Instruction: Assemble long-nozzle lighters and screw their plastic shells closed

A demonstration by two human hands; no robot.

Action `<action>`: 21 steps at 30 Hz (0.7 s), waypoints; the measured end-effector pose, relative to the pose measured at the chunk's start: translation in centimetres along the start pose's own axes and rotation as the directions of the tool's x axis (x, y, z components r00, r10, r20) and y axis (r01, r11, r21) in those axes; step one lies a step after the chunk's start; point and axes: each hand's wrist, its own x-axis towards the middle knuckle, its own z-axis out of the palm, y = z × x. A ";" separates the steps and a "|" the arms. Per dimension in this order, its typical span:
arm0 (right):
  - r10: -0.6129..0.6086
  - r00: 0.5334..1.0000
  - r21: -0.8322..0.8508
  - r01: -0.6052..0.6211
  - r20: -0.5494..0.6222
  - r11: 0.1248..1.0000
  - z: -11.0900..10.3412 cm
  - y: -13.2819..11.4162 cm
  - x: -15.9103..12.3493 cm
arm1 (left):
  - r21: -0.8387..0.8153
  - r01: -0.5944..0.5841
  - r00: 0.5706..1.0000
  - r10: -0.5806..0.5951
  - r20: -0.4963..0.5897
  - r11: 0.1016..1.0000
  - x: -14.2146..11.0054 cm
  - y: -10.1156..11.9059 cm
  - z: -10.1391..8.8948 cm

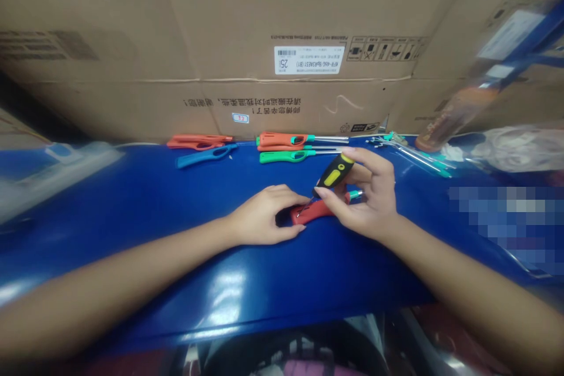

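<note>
A red long-nosed lighter (pixel 315 211) lies on the blue table (pixel 176 270), its teal collar and a short piece of metal pointing right. My left hand (pixel 267 214) is closed round the lighter's left end, thumb in front and fingers behind. Between the fingers of my right hand (pixel 372 194) is a screwdriver (pixel 332 175) with a black and yellow handle. It is tilted, its thin shaft slanting down left to the lighter's body. Whether the tip sits in a screw is too small to tell.
Orange and green lighters (pixel 286 157) lie along the back, beside red casings (pixel 198 141) and a blue casing (pixel 205 155). Metal lighter tubes (pixel 414 155) are piled at back right near an orange-capped cylinder (pixel 453 120) and a clear plastic bag (pixel 520 147). A large cardboard box (pixel 198 41) walls off the back.
</note>
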 end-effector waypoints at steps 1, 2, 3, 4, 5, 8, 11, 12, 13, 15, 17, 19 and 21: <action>-0.007 1.000 -0.005 0.007 0.003 1.000 0.0 0.1 0.0 | 0.001 -0.003 1.000 0.003 -0.001 1.000 0.0 0.0 0.0; -0.016 1.000 -0.012 0.016 0.004 1.000 0.0 0.1 -0.1 | 0.001 -0.006 1.000 0.006 -0.001 1.000 0.0 0.0 0.0; -0.025 1.000 -0.019 0.025 0.003 1.000 0.1 0.2 -0.1 | -0.001 -0.009 1.000 0.009 -0.001 1.000 0.0 0.0 0.0; -0.032 0.999 -0.027 0.032 0.003 0.999 0.1 0.2 -0.2 | -0.003 -0.011 1.000 0.011 -0.002 1.000 0.0 0.0 0.0; -0.037 0.999 -0.034 0.037 0.005 0.999 0.1 0.3 -0.2 | -0.003 -0.011 1.000 0.011 -0.003 1.000 0.1 0.0 0.0; -0.032 0.999 -0.035 0.033 0.028 0.999 0.2 0.3 -0.3 | 0.002 -0.008 1.000 0.008 0.004 1.000 0.1 0.0 -0.1; -0.020 0.998 -0.019 0.021 0.053 1.000 0.3 0.1 -0.3 | 0.000 -0.007 1.000 0.007 0.015 1.000 0.1 -0.1 -0.1; -0.016 0.998 -0.014 0.017 0.060 1.000 0.2 0.0 -0.2 | -0.005 -0.008 1.000 0.009 0.017 1.000 0.1 -0.1 -0.1; -0.011 0.998 -0.008 0.012 0.070 1.000 0.2 -0.1 -0.2 | -0.011 -0.008 1.000 0.009 0.019 1.000 0.1 -0.2 -0.1; 0.012 0.994 0.011 -0.013 0.107 1.000 0.1 -0.2 0.0 | -0.024 -0.005 1.000 0.005 0.021 1.000 0.1 -0.1 -0.1; 0.037 0.985 0.033 -0.043 0.169 0.999 -0.2 -0.4 0.2 | -0.029 0.009 1.000 -0.008 0.025 1.000 0.0 -0.1 -0.1; 0.048 0.972 0.044 -0.059 0.229 0.997 -0.5 -0.4 0.6 | -0.026 0.022 0.999 -0.021 0.030 0.999 0.1 -0.1 -0.1; 0.052 0.962 0.035 -0.064 0.269 0.997 -0.9 -0.4 1.2 | -0.019 0.033 0.999 -0.032 0.032 0.999 0.1 -0.1 0.1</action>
